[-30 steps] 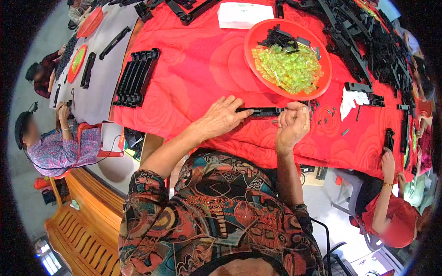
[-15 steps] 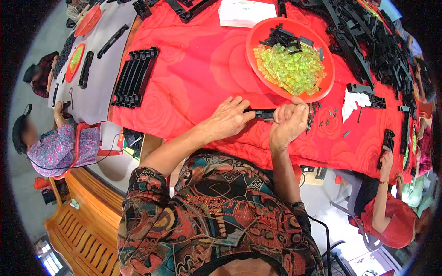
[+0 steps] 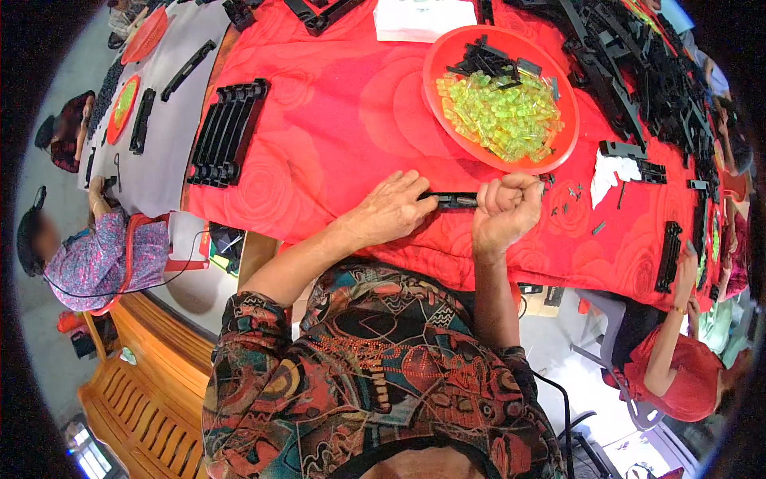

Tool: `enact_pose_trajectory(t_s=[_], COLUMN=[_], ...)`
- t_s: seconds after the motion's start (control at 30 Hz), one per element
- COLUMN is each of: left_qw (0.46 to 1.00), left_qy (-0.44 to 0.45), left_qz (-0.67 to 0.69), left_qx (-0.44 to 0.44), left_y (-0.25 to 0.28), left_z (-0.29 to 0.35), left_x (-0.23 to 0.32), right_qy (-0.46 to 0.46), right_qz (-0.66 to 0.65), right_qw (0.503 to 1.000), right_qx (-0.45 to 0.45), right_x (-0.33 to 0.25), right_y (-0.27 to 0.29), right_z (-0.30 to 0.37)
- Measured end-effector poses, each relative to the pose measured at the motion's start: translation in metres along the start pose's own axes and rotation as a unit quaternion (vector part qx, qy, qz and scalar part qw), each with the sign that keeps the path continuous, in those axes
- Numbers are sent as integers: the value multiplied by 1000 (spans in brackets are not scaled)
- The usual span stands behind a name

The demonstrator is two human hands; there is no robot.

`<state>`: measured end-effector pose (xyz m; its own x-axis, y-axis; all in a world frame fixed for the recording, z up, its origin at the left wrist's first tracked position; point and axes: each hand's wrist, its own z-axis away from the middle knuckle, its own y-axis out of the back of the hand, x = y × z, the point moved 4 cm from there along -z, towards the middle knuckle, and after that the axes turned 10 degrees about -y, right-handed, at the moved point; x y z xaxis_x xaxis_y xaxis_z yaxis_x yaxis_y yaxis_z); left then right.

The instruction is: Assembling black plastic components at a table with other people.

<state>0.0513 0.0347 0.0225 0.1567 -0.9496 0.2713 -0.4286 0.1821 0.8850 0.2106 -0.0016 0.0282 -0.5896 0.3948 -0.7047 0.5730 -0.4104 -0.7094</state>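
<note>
A long narrow black plastic bar (image 3: pixel 457 201) lies crosswise at the near part of the red-covered table. My left hand (image 3: pixel 392 209) is closed round its left end, fingers bent over the top. Over the right end, my right hand (image 3: pixel 507 214) is curled like a fist, its thumb uppermost; the fingers hide that end of the bar. Whether a small piece is pinched there too I cannot make out. Just beyond my right hand stands a red plastic basin (image 3: pixel 432 100) with yellow-green translucent pieces (image 3: pixel 499 116) and small black parts (image 3: pixel 488 64).
Several black bars (image 3: pixel 227 132) lie side by side at the left. A large heap of black parts (image 3: pixel 630 72) fills the far right. A crumpled white cloth (image 3: pixel 613 176) and tiny black bits (image 3: pixel 568 198) lie right of my hands. Co-workers sit at both sides.
My right hand has turned slightly and shifted a little right along the bar; my left hand keeps its hold. A co-worker's hand at the right has moved off a black part.
</note>
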Motion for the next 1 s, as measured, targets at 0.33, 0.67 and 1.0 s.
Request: enact_pose_trajectory(t_s=[0.33,0.67,1.0], left_qw=[1000,1000,999], left_qy=[4,0,-24], left_qz=[1,20,20], left_qx=[-2,-12,17], left_y=[1,-2,-7], left_z=[0,-1,0], left_x=[1,-2,-3], right_qy=[-32,-32,-26], right_qz=[7,72,114], right_qw=[999,995,991], right_qx=[27,64,58], right_x=[15,20,22], right_y=[0,-7,-4], right_z=[-1,-6,-4])
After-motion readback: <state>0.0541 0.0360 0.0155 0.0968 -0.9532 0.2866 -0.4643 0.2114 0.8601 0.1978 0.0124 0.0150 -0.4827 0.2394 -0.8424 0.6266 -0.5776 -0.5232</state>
